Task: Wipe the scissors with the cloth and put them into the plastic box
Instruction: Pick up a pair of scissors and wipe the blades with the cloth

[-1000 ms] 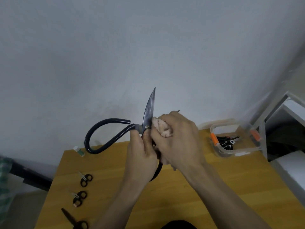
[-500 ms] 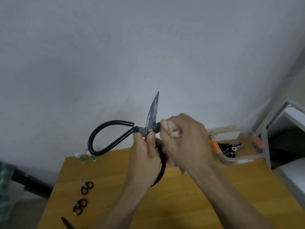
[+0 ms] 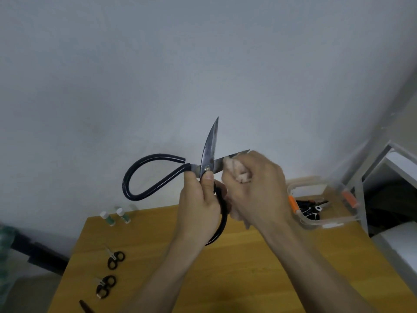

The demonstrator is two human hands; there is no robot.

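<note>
Large scissors [image 3: 208,152] with dark blades and big black loop handles are held up in front of the wall, blades spread apart. My left hand [image 3: 199,204] grips them at the pivot, thumb on the rivet. My right hand [image 3: 255,188] holds a pale pink cloth [image 3: 239,171] wrapped round the lower blade, whose tip sticks out past the fingers. The clear plastic box [image 3: 325,222] with orange clips sits at the table's back right and has black scissors inside.
On the wooden table [image 3: 259,267], two small black-handled scissors [image 3: 115,259] [image 3: 105,286] lie at the left, with another dark pair [image 3: 84,308] at the bottom edge. Two small green bottles [image 3: 117,216] stand at the back left. A white shelf frame [image 3: 383,177] is at the right.
My right hand with the cloth slid outward along the lower blade, baring its base near the pivot. The view tilted up a little, so the table sits lower in frame.
</note>
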